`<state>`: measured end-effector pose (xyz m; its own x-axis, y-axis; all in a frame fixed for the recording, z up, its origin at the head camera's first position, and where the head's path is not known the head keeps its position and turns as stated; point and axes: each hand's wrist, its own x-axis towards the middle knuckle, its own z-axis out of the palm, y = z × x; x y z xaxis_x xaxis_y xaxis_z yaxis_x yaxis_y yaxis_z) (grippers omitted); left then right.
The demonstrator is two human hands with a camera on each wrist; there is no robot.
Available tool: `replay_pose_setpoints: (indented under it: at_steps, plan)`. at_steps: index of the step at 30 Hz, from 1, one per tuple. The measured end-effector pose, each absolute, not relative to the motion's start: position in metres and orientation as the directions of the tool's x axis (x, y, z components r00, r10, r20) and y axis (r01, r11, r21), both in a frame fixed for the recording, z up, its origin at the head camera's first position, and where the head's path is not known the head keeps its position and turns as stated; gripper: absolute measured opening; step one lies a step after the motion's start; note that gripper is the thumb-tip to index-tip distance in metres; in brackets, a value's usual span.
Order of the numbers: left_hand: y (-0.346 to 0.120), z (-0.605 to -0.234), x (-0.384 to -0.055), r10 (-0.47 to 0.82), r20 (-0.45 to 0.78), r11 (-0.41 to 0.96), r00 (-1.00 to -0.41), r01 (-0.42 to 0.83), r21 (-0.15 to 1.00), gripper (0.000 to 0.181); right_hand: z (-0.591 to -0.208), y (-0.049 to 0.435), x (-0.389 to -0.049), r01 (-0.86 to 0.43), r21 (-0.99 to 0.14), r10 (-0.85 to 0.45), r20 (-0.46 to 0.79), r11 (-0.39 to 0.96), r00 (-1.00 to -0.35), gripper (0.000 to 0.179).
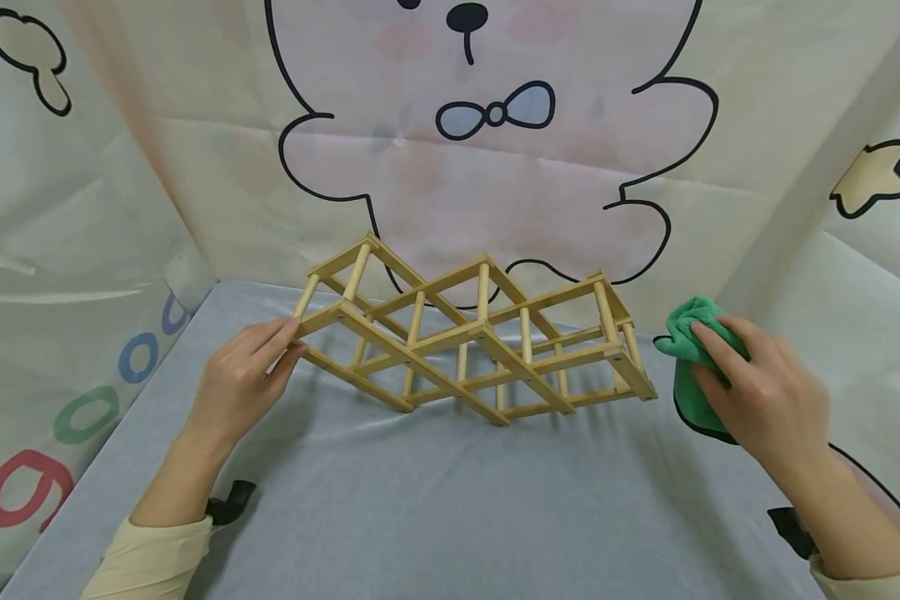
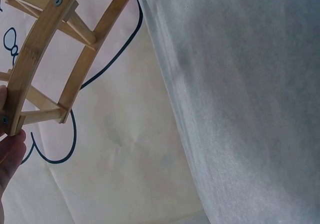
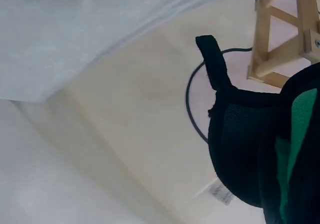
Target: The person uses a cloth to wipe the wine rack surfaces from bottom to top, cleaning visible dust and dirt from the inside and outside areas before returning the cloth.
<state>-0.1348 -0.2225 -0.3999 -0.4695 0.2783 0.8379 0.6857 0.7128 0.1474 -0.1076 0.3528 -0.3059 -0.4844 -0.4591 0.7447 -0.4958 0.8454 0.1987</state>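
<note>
A wooden folding lattice rack (image 1: 483, 331), made of crossed flat slats joined by round dowels, spans the middle of the head view. My left hand (image 1: 236, 383) pinches its left end between thumb and fingers. In the left wrist view the fingertips (image 2: 11, 151) grip a slat end of the rack (image 2: 31, 59), near a screw head. Whether the rack's lower edge touches the table cannot be told. To the right, my right hand (image 1: 772, 400) holds a bunched green cloth (image 1: 696, 396) with black edging, apart from the rack's right end. The right wrist view shows the cloth's dark side (image 3: 240, 149), a loop and a white label.
A grey-blue cloth (image 1: 435, 500) covers the table. Pale printed sheets hang behind and at both sides, with a cartoon animal (image 1: 487, 183) on the back sheet (image 1: 217, 167) and coloured shapes on the left one. Black straps (image 1: 231, 502) show at both wrists.
</note>
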Motion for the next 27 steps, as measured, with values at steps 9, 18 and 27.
replay_pose_setpoints:
  at_steps: [9,18,27]
  plan:
    - [-0.223,-0.400,-0.135,0.286,0.840,0.712,-0.462,0.688,0.136,0.052,-0.297,0.335,-0.144,-0.547,0.267,-0.541,0.721,0.794,-0.433,0.042]
    - [-0.223,-0.401,-0.136,0.292,0.839,0.709,-0.460,0.693,0.133,0.053,-0.305,0.330,-0.167,-0.594,0.281,-0.601,0.659,0.754,-0.452,0.054]
    - [-0.223,-0.401,-0.136,0.286,0.840,0.706,-0.462,0.694,0.140,0.054,-0.303,0.324,-0.183,-0.593,0.297,-0.610,0.659,0.749,-0.440,0.045]
